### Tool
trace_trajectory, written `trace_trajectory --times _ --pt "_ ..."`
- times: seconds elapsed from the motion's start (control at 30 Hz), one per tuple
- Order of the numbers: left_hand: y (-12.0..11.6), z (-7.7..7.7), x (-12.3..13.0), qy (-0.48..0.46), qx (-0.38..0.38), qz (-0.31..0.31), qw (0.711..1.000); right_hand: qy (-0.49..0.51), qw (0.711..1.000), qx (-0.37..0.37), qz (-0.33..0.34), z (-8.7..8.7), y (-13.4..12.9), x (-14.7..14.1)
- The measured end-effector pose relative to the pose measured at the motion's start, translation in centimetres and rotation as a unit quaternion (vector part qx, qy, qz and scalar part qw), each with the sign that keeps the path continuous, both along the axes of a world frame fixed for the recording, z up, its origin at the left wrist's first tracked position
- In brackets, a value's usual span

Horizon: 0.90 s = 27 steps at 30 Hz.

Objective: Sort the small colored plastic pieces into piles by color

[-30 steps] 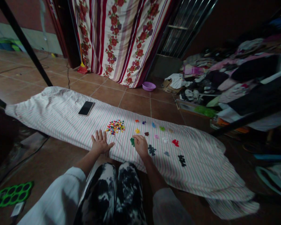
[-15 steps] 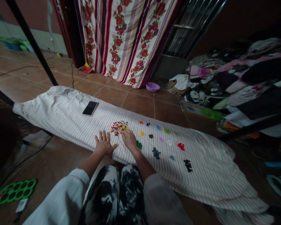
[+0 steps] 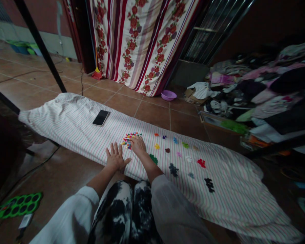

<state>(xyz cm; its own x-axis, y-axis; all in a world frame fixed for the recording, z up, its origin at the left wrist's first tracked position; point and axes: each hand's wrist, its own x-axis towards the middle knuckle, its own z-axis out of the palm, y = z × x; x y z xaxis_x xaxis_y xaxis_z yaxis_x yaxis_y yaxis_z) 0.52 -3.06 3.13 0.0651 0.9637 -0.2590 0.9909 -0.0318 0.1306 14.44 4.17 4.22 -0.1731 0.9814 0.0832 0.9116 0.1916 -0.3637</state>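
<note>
A heap of small multicoloured beads or pegs (image 3: 127,138) lies on the striped cloth (image 3: 73,125). My right hand (image 3: 138,145) reaches over the heap's right side, its fingers bent down and close together; what they hold, if anything, is hidden. Palm down on the cloth just in front of the heap rests my left hand (image 3: 116,159), fingers spread, holding nothing. To the right are small single-colour groups, among them yellow pieces (image 3: 157,146), dark green pieces (image 3: 153,158), dark grey pieces (image 3: 173,170), red pieces (image 3: 201,163) and black pieces (image 3: 209,185).
A phone (image 3: 101,118) lies on the cloth left of the heap. Beyond the cloth, a purple basin (image 3: 168,95) sits on the tiled floor by a floral curtain (image 3: 142,44). Clothes and shoes (image 3: 259,84) are piled at right. Dark poles (image 3: 40,47) stand at the sides.
My right hand has moved up and farther over the heap, covering more of it. My left hand stays in the same place on the cloth. The whole view has shifted slightly.
</note>
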Motion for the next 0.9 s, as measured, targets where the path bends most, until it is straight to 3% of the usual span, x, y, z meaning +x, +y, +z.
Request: trace_trajectory --times 0.9 --pt "0.1 -0.6 0.0 -0.004 0.011 0.002 1.0 -0.078 0.992 -0.076 -0.062 1.5 2.1 -2.2"
